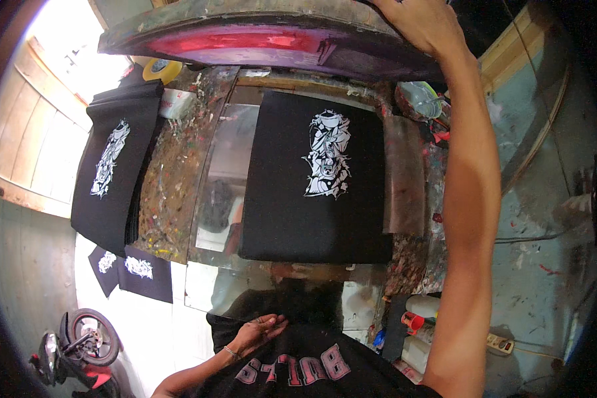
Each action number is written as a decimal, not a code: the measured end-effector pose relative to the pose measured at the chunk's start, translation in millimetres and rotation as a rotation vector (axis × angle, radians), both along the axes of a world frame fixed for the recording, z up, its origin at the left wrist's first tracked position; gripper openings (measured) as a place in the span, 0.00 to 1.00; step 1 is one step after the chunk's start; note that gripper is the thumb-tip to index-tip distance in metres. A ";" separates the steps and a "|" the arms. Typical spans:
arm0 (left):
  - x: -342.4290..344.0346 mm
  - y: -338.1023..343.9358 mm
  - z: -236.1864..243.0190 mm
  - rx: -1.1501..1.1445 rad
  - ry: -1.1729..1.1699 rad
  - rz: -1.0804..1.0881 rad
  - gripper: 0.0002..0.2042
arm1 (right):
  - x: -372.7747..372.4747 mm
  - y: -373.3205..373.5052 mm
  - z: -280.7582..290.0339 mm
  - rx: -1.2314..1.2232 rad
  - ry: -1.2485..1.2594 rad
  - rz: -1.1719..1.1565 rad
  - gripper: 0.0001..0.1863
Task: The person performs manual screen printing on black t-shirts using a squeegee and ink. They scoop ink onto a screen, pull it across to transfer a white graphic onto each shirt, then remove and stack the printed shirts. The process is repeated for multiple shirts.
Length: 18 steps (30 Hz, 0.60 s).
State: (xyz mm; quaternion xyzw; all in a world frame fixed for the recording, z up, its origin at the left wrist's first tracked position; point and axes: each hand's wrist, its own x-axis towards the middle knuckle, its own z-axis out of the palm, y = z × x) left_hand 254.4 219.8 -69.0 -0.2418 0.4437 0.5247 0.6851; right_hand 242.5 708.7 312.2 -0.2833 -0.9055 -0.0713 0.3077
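Note:
My right hand (426, 26) is closed on the top edge of a raised screen-printing frame (245, 46), its underside stained red and purple. Below the frame, a black fabric panel (278, 219) with a white illustrated print lies flat on a glass plate (212, 192). My left hand (259, 333) rests low in front of my black shirt, by the near edge of the glass. Its fingers are loosely stretched with the thumb alongside, and nothing shows in them.
A stack of printed black panels (99, 219) lies at left on the paint-spattered table (169, 172), beside a yellow tape roll (161, 69). A plastic tub (421, 98) stands at far right. Bottles (418, 351) and a power strip (499, 343) sit lower right; a motorbike (79, 348) lower left.

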 end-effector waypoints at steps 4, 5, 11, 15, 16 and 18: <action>-16.7 -3.3 5.8 -0.039 -0.029 -0.186 0.15 | 1.0 7.6 0.1 -0.014 -0.020 -0.025 0.38; -25.3 -5.4 13.6 -0.054 -0.043 -0.264 0.15 | 0.5 11.4 0.2 -0.007 -0.011 -0.018 0.38; -103.6 20.2 78.4 0.065 0.883 -0.491 0.20 | 0.5 0.0 9.8 -0.012 0.025 0.071 0.38; -118.5 113.3 33.8 0.014 1.741 -0.307 0.27 | -4.8 16.0 10.3 -0.093 -0.020 -0.015 0.39; -124.4 120.4 8.9 -0.080 1.890 -0.426 0.29 | -7.6 18.2 8.4 -0.100 -0.050 -0.001 0.40; -126.9 131.6 5.1 -0.216 1.977 -0.608 0.32 | -7.3 31.2 16.1 -0.076 -0.090 0.016 0.43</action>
